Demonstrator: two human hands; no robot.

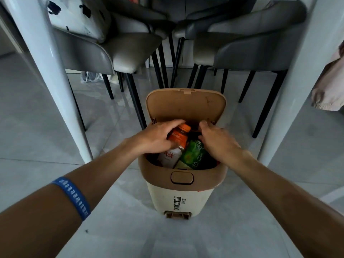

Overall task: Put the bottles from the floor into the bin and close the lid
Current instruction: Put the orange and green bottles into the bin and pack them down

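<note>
Your left hand [158,137] is wrapped around the orange-capped bottle [178,136], holding it at the shoulder just under the cap, with its lower half already inside the bin [183,175]. Your right hand [217,141] lies on the green-labelled bottle [194,154] beside it, fingers curled, though you cannot tell from here whether it truly grips or only presses. These are light plastic bottles, stiff enough to push but smooth and prone to slip, so hold them by the label band or neck and not by the cap. You can count two bottles clearly, plus what may be a third label edge at the front rim; no others show on the floor [204,235]. The one lid [186,106] stands upright and open behind both hands.
</note>
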